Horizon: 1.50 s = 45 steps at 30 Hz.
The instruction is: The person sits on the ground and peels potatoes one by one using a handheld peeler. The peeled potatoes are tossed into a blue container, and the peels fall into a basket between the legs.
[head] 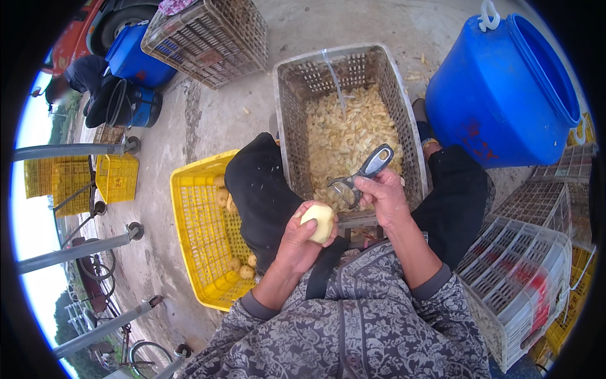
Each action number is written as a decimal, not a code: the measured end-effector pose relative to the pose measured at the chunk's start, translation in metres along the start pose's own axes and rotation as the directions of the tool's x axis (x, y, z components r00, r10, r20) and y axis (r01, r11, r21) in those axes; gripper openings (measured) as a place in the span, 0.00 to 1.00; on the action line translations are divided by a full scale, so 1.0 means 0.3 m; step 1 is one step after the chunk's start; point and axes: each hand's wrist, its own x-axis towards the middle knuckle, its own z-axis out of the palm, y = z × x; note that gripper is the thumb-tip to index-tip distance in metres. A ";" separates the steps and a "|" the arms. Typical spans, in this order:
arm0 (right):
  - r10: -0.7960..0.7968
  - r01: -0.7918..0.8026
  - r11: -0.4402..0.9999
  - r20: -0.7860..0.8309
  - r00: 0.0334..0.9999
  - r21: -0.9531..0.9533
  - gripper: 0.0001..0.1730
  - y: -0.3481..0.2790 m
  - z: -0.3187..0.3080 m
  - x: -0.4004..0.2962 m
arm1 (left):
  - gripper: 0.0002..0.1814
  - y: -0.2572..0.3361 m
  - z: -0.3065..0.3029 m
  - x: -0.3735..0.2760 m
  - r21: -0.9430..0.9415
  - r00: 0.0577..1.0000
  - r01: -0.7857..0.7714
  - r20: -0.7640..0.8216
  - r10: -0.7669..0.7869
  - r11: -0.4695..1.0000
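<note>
My left hand [296, 237] grips a peeled, pale yellow potato [318, 222], thumb resting on its face. To its right, my right hand [386, 196] holds a Y-shaped peeler [374, 161] by the lower end of its dark grey handle, near the blade. The blade is apart from the potato. Beyond both hands, between my knees, stands a dirty plastic crate [412, 142] with a thick layer of potato peelings [350, 128]. Unpeeled potatoes [246, 271] lie in a yellow plastic crate [199, 237] by my left leg, which hides part of it.
A large blue plastic barrel [487, 94] stands at the right beyond my leg. Stacked crates [516, 275] are close on my right. Another slatted crate [208, 42] is at the far left, near a crouching person [87, 78] and a dark bucket [137, 104]. Metal posts [80, 251] line the left side.
</note>
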 end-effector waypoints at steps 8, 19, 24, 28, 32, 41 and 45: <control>-0.016 0.010 0.998 0.090 0.996 0.067 0.07 -0.066 -0.006 -0.043 | 0.22 -0.015 -0.028 0.013 -0.212 0.979 0.014 -0.195 -0.057 0.977; -0.108 0.110 0.994 -0.097 0.989 0.010 0.06 -0.048 -0.046 0.018 | 0.25 -0.003 0.005 0.011 -0.260 0.982 0.064 -0.154 -0.107 0.963; 0.024 -0.039 0.996 0.200 0.980 0.074 0.08 -0.063 0.068 -0.111 | 0.22 -0.021 -0.033 0.014 -0.241 0.969 0.090 -0.203 -0.141 0.966; 0.001 -0.001 1.000 0.148 0.989 0.000 0.08 -0.012 0.041 -0.068 | 0.17 -0.022 -0.025 0.015 -0.173 0.963 0.074 -0.245 -0.116 0.982; -0.140 0.142 0.990 -0.101 0.985 0.018 0.06 -0.063 -0.046 0.007 | 0.21 -0.004 -0.005 0.010 -0.257 0.981 0.097 -0.138 -0.136 0.961; -0.023 0.025 1.000 0.105 0.994 -0.017 0.07 -0.016 0.029 -0.054 | 0.22 -0.026 -0.033 -0.001 -0.239 0.986 0.098 -0.107 -0.126 0.966; -0.143 0.147 0.983 -0.045 0.989 0.112 0.06 -0.052 -0.047 -0.003 | 0.25 -0.010 -0.017 0.003 -0.309 0.987 0.135 -0.041 -0.155 0.941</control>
